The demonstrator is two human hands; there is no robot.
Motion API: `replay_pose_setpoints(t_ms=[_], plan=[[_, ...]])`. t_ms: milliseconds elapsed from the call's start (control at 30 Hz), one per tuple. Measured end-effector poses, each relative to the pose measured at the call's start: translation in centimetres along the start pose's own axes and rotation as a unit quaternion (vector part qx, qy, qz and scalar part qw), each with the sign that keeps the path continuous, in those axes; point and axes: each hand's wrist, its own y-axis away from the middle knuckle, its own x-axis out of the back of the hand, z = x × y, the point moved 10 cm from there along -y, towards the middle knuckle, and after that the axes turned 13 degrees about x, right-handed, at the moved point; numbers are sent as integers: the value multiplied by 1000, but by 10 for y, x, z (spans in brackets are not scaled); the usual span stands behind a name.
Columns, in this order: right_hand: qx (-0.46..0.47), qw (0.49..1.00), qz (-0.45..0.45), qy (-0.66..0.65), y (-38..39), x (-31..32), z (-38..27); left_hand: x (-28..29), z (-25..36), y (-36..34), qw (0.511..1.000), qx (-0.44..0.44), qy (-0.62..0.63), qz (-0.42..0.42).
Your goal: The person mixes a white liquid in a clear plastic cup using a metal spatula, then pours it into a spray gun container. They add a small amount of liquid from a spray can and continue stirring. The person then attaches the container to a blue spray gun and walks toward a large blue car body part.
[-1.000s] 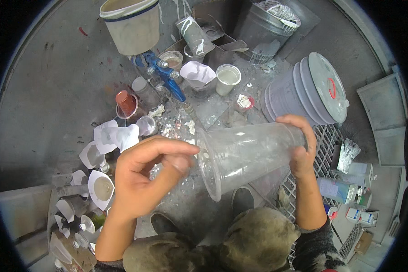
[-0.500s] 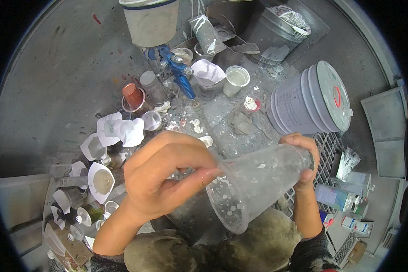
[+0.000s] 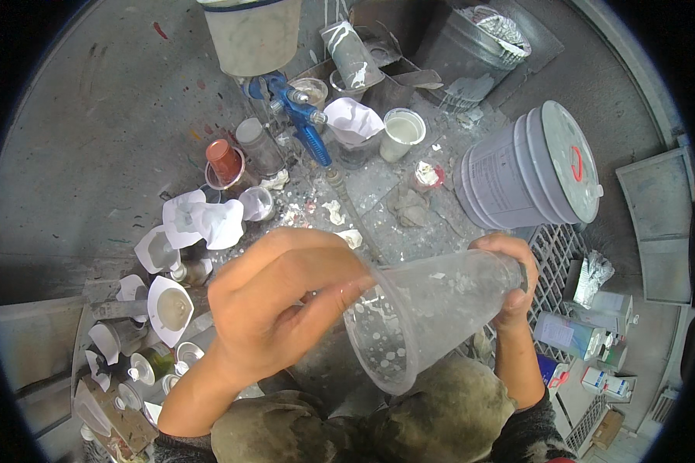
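Observation:
Between my hands a clear plastic cup point(image 3: 448, 301) lies tilted on its side, its wide mouth turned to the left and toward me. White droplets speckle the inside near the rim. My right hand point(image 3: 511, 270) wraps round the narrow base end. My left hand point(image 3: 282, 297) pinches the rim at the upper edge of the mouth, with thumb and fingers pressed together. Beyond the hands a blue spray gun point(image 3: 307, 131) stands among cups, and crumpled bits of paper point(image 3: 333, 212) lie on the spattered surface.
To the right stands a large lidded grey pail point(image 3: 510, 170) beside a metal grating point(image 3: 556, 251). Several used cups with paper strainers point(image 3: 170, 309) crowd the left. A white bucket point(image 3: 255, 38) and a foil-lined bin point(image 3: 471, 62) are at the back. Metal cans point(image 3: 567, 336) sit at the lower right.
The cup has turned slightly, its mouth shifting a little left and facing me more. Both hands keep their hold, and the right hand has moved slightly down and left.

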Motion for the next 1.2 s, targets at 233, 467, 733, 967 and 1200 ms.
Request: replay_pose_setpoints(t_ms=[233, 467, 733, 967, 1200], plan=[[-51, 998, 22, -3, 7, -4, 6, -2, -9, -2, 999, 28, 6, 20], [-96, 994, 53, -18, 15, -14, 11, -5, -16, -7, 998, 45, 11, 45], [-83, 991, 97, -28, 14, -13, 12, -22, 10, -5, 989, -88, -111, 32], [-82, 991, 95, -52, 14, -16, 14, -23, 2, 0, 995, -89, -46, -9], [-80, 991, 100, -42, 16, -16, 15, -30, -24, 7, 998, 39, 18, -48]])
